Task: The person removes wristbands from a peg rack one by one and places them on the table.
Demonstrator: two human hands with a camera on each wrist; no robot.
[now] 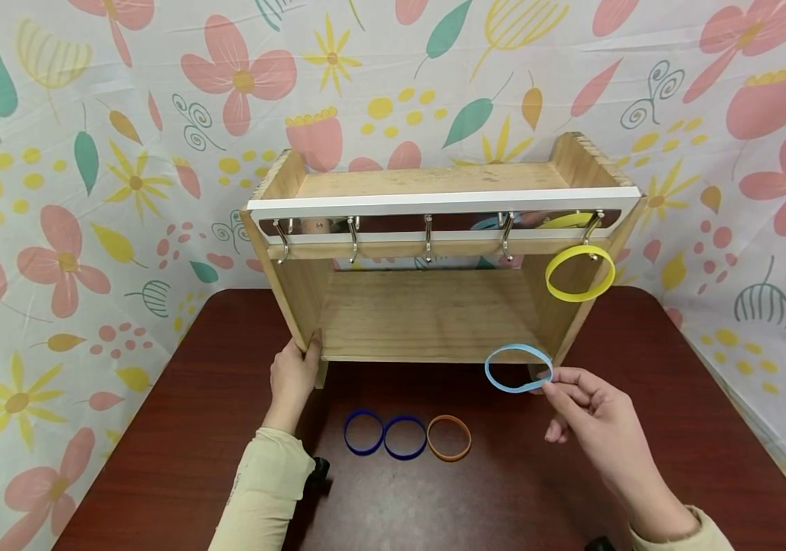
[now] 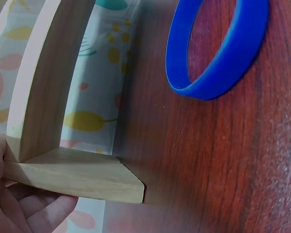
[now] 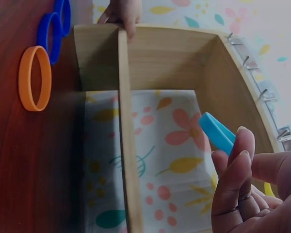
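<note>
My left hand [image 1: 292, 383] grips the lower left side of a small wooden shelf [image 1: 420, 317]. In the left wrist view its fingers lie against the wood of the side panel [image 2: 82, 172]. Between thumb and fingers, my right hand [image 1: 599, 417] pinches a light blue wristband [image 1: 520, 348], held up before the shelf's lower right corner. A yellow wristband [image 1: 575, 297] hangs from the rightmost hook. On the table in front of the shelf lie two dark blue wristbands [image 1: 404, 458] and an orange wristband [image 1: 449, 458], side by side.
A metal strip with several hooks [image 1: 428, 237] runs along the shelf's white front rail [image 1: 393, 205]. The shelf stands on a dark reddish wooden table [image 1: 200, 428]. Behind it hangs a flower-patterned cloth [image 1: 138, 122].
</note>
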